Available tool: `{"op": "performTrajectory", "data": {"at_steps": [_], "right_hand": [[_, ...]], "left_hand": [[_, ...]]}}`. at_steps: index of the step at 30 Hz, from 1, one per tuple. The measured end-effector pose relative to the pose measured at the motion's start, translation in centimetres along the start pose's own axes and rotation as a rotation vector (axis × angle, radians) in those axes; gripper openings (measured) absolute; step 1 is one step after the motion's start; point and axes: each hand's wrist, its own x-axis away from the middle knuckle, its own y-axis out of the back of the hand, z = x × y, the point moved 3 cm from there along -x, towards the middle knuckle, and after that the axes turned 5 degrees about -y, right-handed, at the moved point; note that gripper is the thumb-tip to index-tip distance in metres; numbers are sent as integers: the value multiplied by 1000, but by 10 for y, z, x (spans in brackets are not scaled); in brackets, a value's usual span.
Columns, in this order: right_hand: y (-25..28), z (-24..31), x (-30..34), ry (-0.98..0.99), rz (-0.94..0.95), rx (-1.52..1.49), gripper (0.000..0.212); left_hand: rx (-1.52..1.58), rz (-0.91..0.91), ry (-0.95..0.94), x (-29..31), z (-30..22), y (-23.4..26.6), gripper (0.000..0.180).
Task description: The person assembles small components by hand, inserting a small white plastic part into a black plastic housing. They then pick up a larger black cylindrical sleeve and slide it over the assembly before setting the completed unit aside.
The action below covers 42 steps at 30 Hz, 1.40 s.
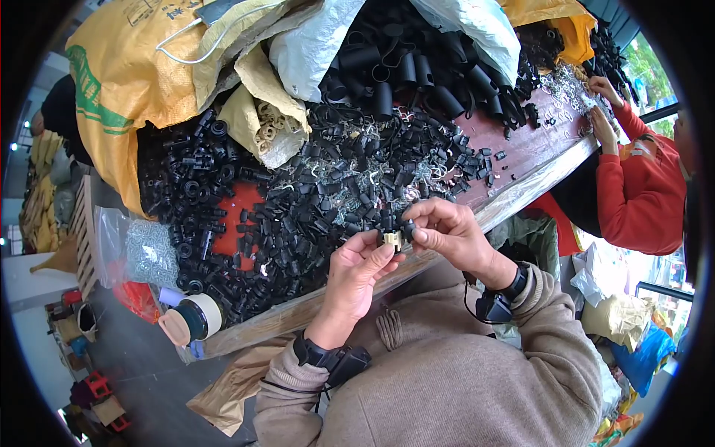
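My left hand is closed near the table's front edge, with a small cream plastic part pinched between thumb and fingers. Close beside it, my right hand pinches a small black plastic part. The two parts are very near each other; whether they touch I cannot tell. Just beyond my fingers spreads a heap of small black plastic parts, mixed with thin metal pieces.
Larger black cylinders spill from a white sack at the back. A rolled sack holds cream rings. At left are a clear bag of metal pieces and a round container. A co-worker in red works at right.
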Motion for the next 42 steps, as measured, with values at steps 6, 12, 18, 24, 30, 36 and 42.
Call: {"op": "performTrajectory", "data": {"at_steps": [6, 12, 18, 24, 30, 36, 42], "right_hand": [[-6, 4, -1, 169, -38, 292, 22], [-4, 7, 3, 674, -129, 916, 28], [-5, 5, 5, 884, -132, 1021, 31], [-3, 9, 5, 1004, -126, 1108, 30], [-3, 13, 5, 1055, -161, 1120, 30], [-2, 15, 8, 1064, -171, 1206, 25], [8, 18, 8, 981, -153, 1188, 24]], "left_hand": [[44, 10, 7, -5, 2, -1, 26], [-20, 41, 65, -3, 2, -5, 27], [-39, 132, 114, 1, 6, -9, 30], [26, 100, 111, -1, 5, -15, 30], [-58, 117, 102, -1, 5, -13, 33], [-59, 165, 74, 0, 5, -18, 32], [-60, 122, 95, -4, 6, -14, 23]]}}
